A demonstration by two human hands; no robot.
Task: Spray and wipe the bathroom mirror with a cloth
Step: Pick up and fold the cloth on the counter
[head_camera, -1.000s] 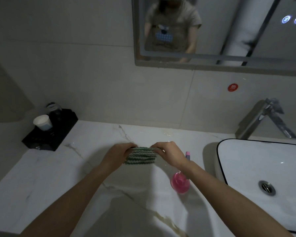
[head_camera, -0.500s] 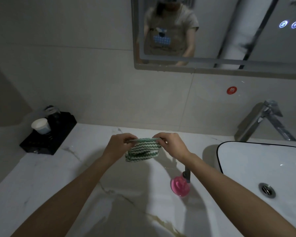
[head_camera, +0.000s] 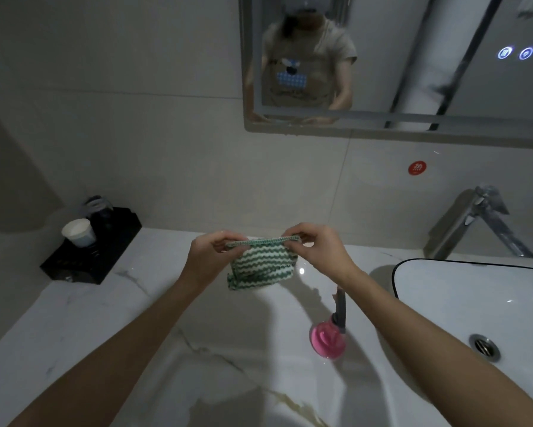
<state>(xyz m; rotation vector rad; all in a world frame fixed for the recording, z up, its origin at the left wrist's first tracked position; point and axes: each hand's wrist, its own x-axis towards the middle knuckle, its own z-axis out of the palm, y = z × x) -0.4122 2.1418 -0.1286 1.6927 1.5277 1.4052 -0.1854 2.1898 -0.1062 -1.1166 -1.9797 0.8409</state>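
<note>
Above our marble counter point(head_camera: 74, 328), both our left hand point(head_camera: 208, 257) and right hand point(head_camera: 319, 251) pinch the green-and-white zigzag-striped cloth point(head_camera: 263, 263) by its top hem; it hangs folded.

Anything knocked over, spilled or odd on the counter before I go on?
Nothing stands out. The pink spray bottle stands upright on the marble counter by the basin, and both hands pinch the striped cloth above the counter.
</note>
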